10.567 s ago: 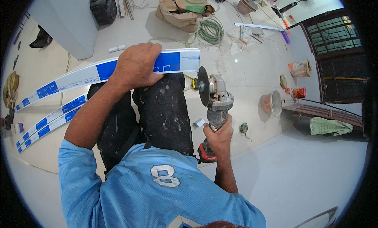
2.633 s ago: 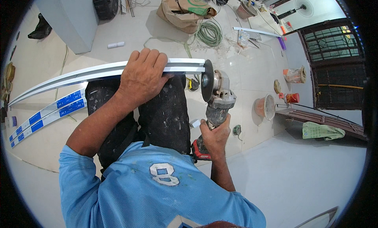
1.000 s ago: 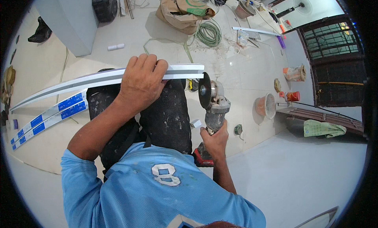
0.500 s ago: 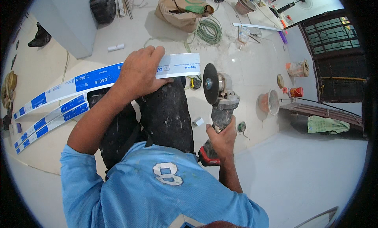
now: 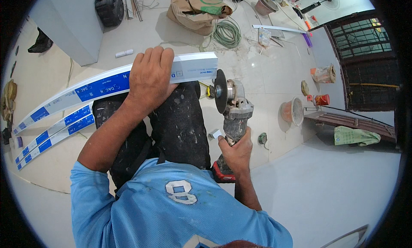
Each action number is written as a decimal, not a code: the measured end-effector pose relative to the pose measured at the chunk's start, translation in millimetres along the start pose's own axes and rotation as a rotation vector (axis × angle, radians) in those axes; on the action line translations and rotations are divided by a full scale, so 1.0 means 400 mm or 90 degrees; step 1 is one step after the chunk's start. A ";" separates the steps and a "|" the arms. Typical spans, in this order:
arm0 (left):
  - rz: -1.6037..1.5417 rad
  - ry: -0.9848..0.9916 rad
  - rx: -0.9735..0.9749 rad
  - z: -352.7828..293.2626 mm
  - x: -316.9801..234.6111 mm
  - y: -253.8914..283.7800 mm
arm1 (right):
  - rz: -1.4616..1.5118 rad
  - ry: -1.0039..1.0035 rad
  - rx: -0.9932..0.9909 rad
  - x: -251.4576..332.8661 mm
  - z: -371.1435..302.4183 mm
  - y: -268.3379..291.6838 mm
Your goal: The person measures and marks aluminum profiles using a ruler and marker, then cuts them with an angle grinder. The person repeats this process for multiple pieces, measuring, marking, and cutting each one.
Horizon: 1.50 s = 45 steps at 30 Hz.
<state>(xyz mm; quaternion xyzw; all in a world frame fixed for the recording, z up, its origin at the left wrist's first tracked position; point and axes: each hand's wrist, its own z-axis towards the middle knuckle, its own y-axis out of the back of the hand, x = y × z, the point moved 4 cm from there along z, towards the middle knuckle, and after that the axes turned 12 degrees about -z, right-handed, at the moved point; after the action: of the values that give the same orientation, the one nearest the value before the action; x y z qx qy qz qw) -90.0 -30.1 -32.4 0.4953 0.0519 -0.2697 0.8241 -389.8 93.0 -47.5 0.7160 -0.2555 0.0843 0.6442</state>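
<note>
My left hand (image 5: pixel 151 74) is wrapped over a long white strip with blue printed film (image 5: pixel 102 88), perhaps a trim profile, resting across my knees. Its right end sticks out past my fingers. In my right hand (image 5: pixel 237 151) is a cordless angle grinder (image 5: pixel 237 115), gripped round its dark body, with a red and black battery at the rear. The grinder's dark thin disc (image 5: pixel 220 92) stands on edge close to the lower corner of the strip's right end; whether they touch I cannot tell. Two similar strips (image 5: pixel 51 134) lie lower left, beside my leg.
A coiled green hose (image 5: pixel 227 34) and a large brown sack (image 5: pixel 193 12) lie ahead. A small white offcut (image 5: pixel 215 133) and a yellow tape measure (image 5: pixel 210 91) are on the floor near my knees. At right stand a bucket (image 5: pixel 293 111) and a red can (image 5: pixel 322 100). A pillar (image 5: pixel 71 29) rises left.
The angle grinder has moved left and slightly up, bringing its disc to the strip's end. My left hand has tilted the strip so its upper edge shows more.
</note>
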 end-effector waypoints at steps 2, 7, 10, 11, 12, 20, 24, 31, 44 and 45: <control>-0.020 0.030 0.012 -0.006 -0.006 -0.001 | 0.000 -0.005 -0.001 0.000 0.000 -0.001; 0.011 -0.020 -0.063 -0.017 -0.018 0.001 | 0.010 -0.009 0.008 0.008 0.005 0.006; 0.013 -0.018 -0.089 -0.024 -0.021 -0.002 | 0.007 0.000 0.008 0.013 0.011 0.011; 0.014 -0.015 -0.096 -0.026 -0.023 -0.004 | -0.002 0.005 0.006 0.013 0.013 0.011; 0.013 -0.015 -0.105 -0.029 -0.027 -0.003 | -0.012 0.010 0.003 0.012 0.015 0.011; 0.035 -0.012 -0.138 -0.043 -0.032 -0.018 | 0.029 0.008 0.000 0.043 0.021 0.030; 0.035 -0.020 -0.153 -0.043 -0.036 -0.016 | 0.031 -0.003 0.003 0.042 0.024 0.031; 0.033 -0.025 -0.162 -0.040 -0.036 -0.014 | 0.015 0.006 0.011 0.015 0.031 0.012; -0.072 0.045 0.078 -0.010 -0.030 0.042 | 0.631 -0.140 0.222 -0.376 0.206 -0.128; -0.110 0.124 0.138 -0.008 -0.039 0.048 | 0.705 -0.188 0.218 -0.423 0.228 -0.144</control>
<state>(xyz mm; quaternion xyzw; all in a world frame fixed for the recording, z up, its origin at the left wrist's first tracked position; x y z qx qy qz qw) -93.2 -14.4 -13.1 0.5986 0.1447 -0.2942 0.7309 -526.2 50.6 -188.3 0.5740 -0.6604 0.3473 0.3373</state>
